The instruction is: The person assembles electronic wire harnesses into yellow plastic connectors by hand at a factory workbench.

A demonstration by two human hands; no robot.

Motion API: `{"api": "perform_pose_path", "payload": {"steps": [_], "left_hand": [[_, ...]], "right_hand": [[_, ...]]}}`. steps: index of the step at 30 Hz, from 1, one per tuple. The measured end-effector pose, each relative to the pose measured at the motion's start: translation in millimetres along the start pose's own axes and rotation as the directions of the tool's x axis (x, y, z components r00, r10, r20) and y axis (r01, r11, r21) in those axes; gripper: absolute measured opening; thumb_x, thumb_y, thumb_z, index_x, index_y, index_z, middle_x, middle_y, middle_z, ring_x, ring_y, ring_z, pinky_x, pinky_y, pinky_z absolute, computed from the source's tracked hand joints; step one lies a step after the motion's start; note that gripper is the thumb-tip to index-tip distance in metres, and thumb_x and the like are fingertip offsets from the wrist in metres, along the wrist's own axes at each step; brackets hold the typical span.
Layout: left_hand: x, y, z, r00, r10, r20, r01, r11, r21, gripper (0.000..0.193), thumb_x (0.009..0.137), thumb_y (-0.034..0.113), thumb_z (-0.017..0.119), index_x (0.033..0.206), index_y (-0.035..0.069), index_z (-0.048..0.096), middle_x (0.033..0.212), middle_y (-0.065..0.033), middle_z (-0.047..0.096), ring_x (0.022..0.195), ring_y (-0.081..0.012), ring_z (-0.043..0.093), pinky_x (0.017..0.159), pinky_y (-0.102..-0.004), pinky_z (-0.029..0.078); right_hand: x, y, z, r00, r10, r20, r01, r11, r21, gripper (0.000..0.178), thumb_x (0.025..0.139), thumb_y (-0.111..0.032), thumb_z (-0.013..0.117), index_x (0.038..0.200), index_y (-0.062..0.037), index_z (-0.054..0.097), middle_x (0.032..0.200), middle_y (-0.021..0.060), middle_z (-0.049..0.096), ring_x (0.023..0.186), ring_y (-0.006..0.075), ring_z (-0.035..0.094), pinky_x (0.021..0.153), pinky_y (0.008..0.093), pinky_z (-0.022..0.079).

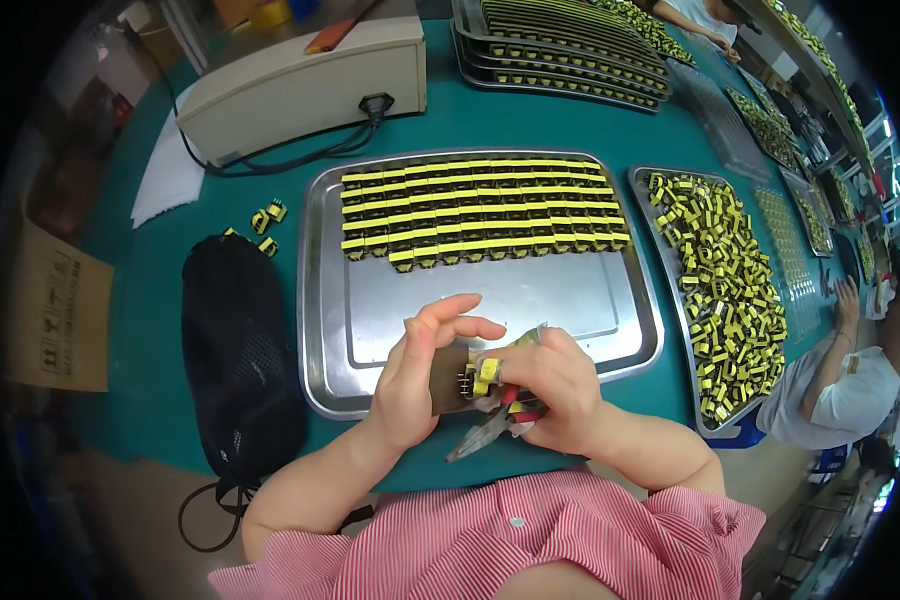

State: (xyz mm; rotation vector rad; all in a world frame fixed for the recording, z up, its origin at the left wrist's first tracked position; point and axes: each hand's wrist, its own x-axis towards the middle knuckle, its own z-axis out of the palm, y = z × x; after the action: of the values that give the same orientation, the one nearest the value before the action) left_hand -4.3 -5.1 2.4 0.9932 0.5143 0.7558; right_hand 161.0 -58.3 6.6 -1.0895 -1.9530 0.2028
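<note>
Where the near rim of the steel tray (pixel 530 300) passes beneath, left hand (pixel 406 385) half-curled, thumb raised; flat brown piece (pixel 450 380) against its palm, cannot tell whether gripped. Right hand (pixel 555 385) pinches a yellow-taped transformer (pixel 487 373), pins toward the left palm, above that same rim. Same hand also carries a red-handled hand tool (pixel 480 437), metal end pointing down-left; exact kind unclear. Transformer rows (pixel 485 210) fill the tray's far half. Right of tray: second tray (pixel 681 310), transformers heaped loosely. Left of tray: black drawstring pouch (pixel 235 350), few loose transformers (pixel 268 246) just beyond it. Past tray's far side: stacked loaded trays (pixel 570 85).
</note>
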Motion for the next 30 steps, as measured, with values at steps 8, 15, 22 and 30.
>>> {"api": "perform_pose_path", "payload": {"steps": [8, 15, 22, 30], "left_hand": [[0, 2, 3, 0.999, -0.037, -0.007, 0.037, 0.999, 0.000, 0.066, 0.092, 0.052, 0.012, 0.127, 0.000, 0.030, 0.113, -0.0175, 0.050, 0.097, -0.0232, 0.056, 0.081, -0.0321, 0.047], [-2, -2, 3, 0.999, -0.046, 0.017, 0.044, 0.996, 0.079, 0.070, 0.090, 0.057, 0.012, 0.128, 0.000, 0.030, 0.112, -0.0162, 0.050, 0.094, -0.0197, 0.055, 0.080, -0.0290, 0.046], [0, -10, 2, 0.997, -0.017, 0.075, 0.001, 0.979, 0.203, 0.075, 0.087, 0.061, 0.014, 0.130, 0.001, 0.027, 0.114, -0.0149, 0.048, 0.095, -0.0179, 0.053, 0.080, -0.0276, 0.044], [0, -2, 10, 0.992, -0.126, 0.031, 0.126, 0.992, 0.003, 0.074, 0.088, 0.060, 0.010, 0.130, 0.002, 0.028, 0.114, -0.0137, 0.049, 0.095, -0.0184, 0.053, 0.081, -0.0276, 0.044]], "right_hand": [[2, 0, -1, 0.999, -0.026, 0.023, 0.027, 0.999, -0.026, 0.039, 0.051, -0.002, 0.065, 0.089, -0.0063, 0.058, 0.091, 0.0049, 0.062, 0.064, 0.0212, 0.051, 0.056, 0.0312, 0.040], [3, -5, -1, 0.998, -0.046, 0.047, 0.049, 0.996, -0.080, 0.041, 0.050, -0.004, 0.066, 0.090, -0.0041, 0.057, 0.092, 0.0050, 0.061, 0.063, 0.0202, 0.050, 0.055, 0.0307, 0.039], [4, -12, 6, 0.999, -0.046, -0.002, 0.045, 0.994, -0.103, 0.042, 0.050, -0.005, 0.066, 0.092, -0.0028, 0.058, 0.090, 0.0066, 0.059, 0.064, 0.0211, 0.050, 0.055, 0.0312, 0.040], [4, -12, 3, 0.998, -0.061, 0.013, 0.062, 0.996, -0.072, 0.041, 0.051, -0.005, 0.066, 0.091, -0.0023, 0.058, 0.088, 0.0073, 0.058, 0.066, 0.0221, 0.050, 0.057, 0.0319, 0.041]]}}
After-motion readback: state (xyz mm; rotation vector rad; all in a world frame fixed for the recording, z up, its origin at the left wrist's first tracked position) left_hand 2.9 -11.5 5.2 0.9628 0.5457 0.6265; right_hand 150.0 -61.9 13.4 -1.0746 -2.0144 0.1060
